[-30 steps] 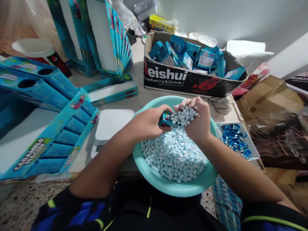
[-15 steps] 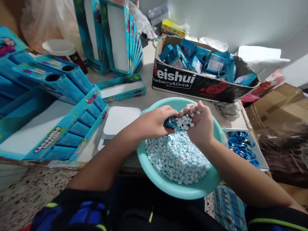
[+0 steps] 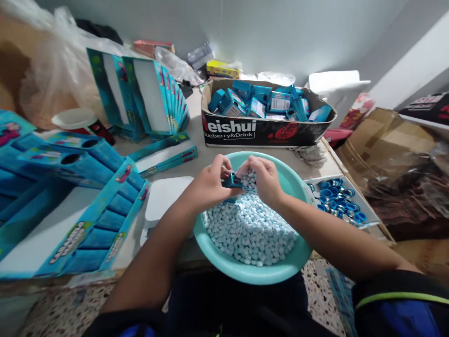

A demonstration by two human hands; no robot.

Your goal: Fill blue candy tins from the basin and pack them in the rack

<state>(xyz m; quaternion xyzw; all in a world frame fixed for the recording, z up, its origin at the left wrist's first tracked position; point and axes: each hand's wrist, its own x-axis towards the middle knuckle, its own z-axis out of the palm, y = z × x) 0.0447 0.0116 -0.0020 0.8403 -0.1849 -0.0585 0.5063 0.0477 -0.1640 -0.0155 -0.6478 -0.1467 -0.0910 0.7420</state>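
Over a turquoise basin (image 3: 250, 276) full of small pale candies (image 3: 259, 229), my left hand (image 3: 212, 185) grips a small blue box (image 3: 230, 181) between thumb and fingers. My right hand (image 3: 264, 180) is curled around a handful of white candies (image 3: 249, 180), its fingertips touching the open end of the box. Some candies show between the palm and the box. The inside of the box is hidden by my fingers.
Behind the basin stands a black carton (image 3: 266, 133) of small blue boxes. To the right is a white tray (image 3: 372, 220) of blue caps. Blue display boxes (image 3: 101, 224), a white lidded container (image 3: 166, 196) and a cup (image 3: 79, 121) are on the left.
The view has shifted, showing more of the wall. My right hand has turned from an open cupped palm to curled fingers against the box, which my left hand still holds.
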